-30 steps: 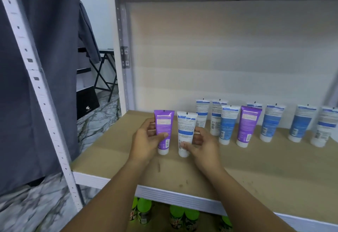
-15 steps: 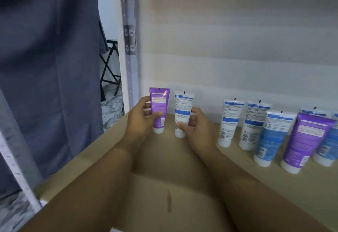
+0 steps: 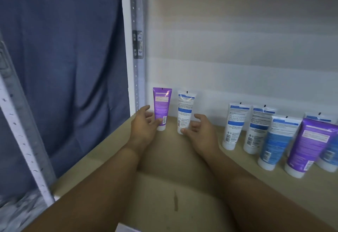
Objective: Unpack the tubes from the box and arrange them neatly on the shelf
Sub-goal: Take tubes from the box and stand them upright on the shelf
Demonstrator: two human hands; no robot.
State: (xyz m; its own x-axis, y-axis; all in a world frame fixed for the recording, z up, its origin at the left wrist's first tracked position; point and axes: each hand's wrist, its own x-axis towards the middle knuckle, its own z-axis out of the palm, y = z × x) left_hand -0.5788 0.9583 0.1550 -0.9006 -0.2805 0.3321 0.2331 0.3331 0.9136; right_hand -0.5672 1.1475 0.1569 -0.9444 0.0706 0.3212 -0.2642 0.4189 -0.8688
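Observation:
A purple tube [image 3: 161,103] and a white tube with blue print [image 3: 185,109] stand upright on their caps at the back left corner of the wooden shelf [image 3: 164,195], close to the wall. My left hand [image 3: 144,127] is beside the purple tube with its fingers spread, and only the thumb touches the tube's lower part. At the white tube's right, my right hand [image 3: 203,131] has loose fingers held apart from it, the thumb tip at the cap. No box is in view.
More tubes stand in a row to the right: two white ones [image 3: 234,125], a blue one [image 3: 276,140] and a second purple one [image 3: 309,144]. A metal shelf post [image 3: 136,49] rises at the back left. Blue cloth [image 3: 64,67] hangs left of the shelf.
Both hands carried the two tubes back to the shelf's rear left corner and stood them there. The fingers that gripped the tubes have now spread away from them.

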